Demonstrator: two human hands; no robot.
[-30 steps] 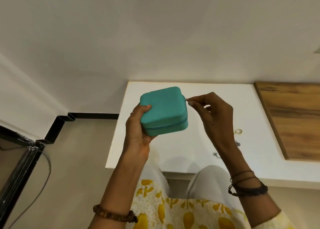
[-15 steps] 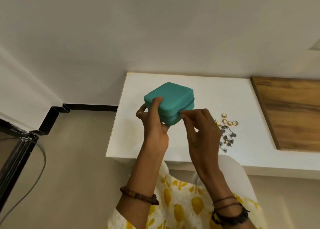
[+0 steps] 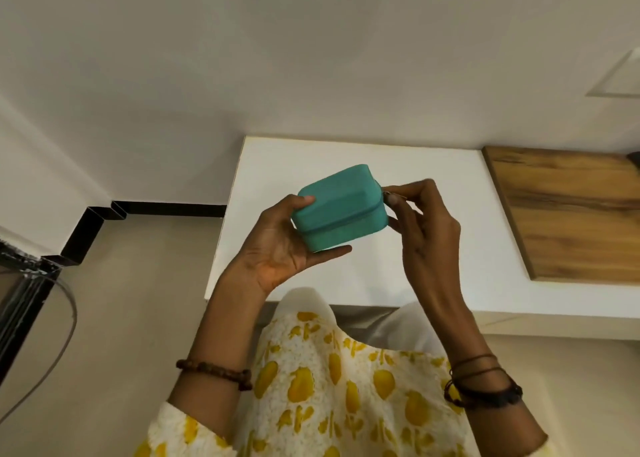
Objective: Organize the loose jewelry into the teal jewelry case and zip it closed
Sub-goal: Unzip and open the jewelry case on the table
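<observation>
Above the white tabletop [image 3: 433, 266], the small teal fabric-covered jewelry case [image 3: 337, 211] is cradled by the left hand [image 3: 280, 249], fingers curled round it. Its zipper pull [image 3: 388, 195] is pinched by the right hand [image 3: 420, 221]. Likely light, stiff-shelled; best held by the sides.

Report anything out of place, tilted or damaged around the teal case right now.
Nothing looks damaged. The teal zippered jewelry case is tilted in the air over the white table, gripped by the left hand while the right hand pinches its zipper pull.

Jewelry case [image 3: 341, 211] held above the near left part of the table [image 3: 433, 266], left hand [image 3: 280, 249] under its left side, right hand [image 3: 420, 221] at its right edge, wooden board [image 3: 571, 214] to the far right
</observation>
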